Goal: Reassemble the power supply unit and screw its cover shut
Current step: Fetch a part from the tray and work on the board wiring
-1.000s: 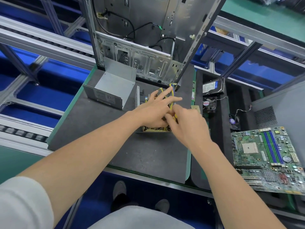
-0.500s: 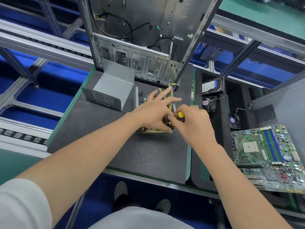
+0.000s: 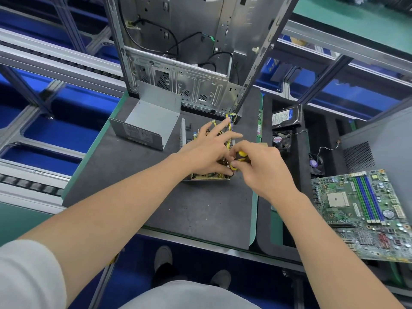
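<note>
The open power supply base [image 3: 209,176] lies on the dark mat [image 3: 196,210], its circuit board and yellow wires [image 3: 229,124] showing. My left hand [image 3: 207,150] rests flat on top of it with fingers spread. My right hand [image 3: 258,168] grips a yellow and black screwdriver [image 3: 239,158], its tip pointing down at the near right corner of the base, partly hidden by my fingers. The grey metal cover [image 3: 147,123] of the unit lies apart, to the left on the mat.
An empty computer case [image 3: 189,63] stands upright behind the mat. To the right lie a RAM stick [image 3: 259,123], a hard drive [image 3: 286,117], two small fans [image 3: 281,139] and a green motherboard [image 3: 365,217]. Conveyor rails run on the left.
My right hand has turned and lifted a little, so the yellow and black screwdriver handle now shows between its fingers. My left hand stays on the unit.
</note>
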A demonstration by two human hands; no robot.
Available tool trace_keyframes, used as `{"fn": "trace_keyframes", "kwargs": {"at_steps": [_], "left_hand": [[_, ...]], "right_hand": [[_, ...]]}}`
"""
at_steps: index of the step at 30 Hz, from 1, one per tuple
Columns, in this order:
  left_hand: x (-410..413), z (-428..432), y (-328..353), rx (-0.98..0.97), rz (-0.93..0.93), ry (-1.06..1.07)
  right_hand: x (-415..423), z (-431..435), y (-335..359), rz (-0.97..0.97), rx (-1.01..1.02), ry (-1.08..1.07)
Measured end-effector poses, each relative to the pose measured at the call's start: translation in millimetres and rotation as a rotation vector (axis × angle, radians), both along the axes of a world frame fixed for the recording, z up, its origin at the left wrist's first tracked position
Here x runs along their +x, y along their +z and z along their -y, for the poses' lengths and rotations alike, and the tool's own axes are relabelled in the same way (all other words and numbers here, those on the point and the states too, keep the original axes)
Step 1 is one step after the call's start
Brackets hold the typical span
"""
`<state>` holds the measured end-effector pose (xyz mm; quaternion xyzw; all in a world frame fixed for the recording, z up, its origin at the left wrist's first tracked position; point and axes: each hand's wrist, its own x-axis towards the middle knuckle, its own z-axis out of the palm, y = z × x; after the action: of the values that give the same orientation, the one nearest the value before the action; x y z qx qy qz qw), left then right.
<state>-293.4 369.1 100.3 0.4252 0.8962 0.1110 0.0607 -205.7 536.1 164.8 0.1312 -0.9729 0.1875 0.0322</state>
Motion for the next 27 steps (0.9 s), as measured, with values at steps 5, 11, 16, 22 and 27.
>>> {"fn": "trace_keyframes", "kwargs": {"at_steps": [5,11,16,22,27], "left_hand": [[2.5,0.2,0.9,0.030,0.004,-0.008],[0.7,1.0,-3.0,0.030,0.000,0.004],[-4.8,10.5,5.5,0.387,0.320,0.003],[-8.8,5.8,-1.7,0.620,0.261,0.407],[-10.9,-12.7,-7.1,0.480,0.104,0.587]], "right_hand": [[2.8,10.8,-8.7,-0.074,-0.031,-0.134],[-4.5,12.6,-11.7,-0.089,-0.122,-0.114],[2.5,8.4,-22.0,-0.148,-0.201,-0.173],[6.1,16.7,-32.0,-0.134,-0.233,-0.289],[12.9,10.5,-21.3,-0.198,-0.423,-0.350]]}}
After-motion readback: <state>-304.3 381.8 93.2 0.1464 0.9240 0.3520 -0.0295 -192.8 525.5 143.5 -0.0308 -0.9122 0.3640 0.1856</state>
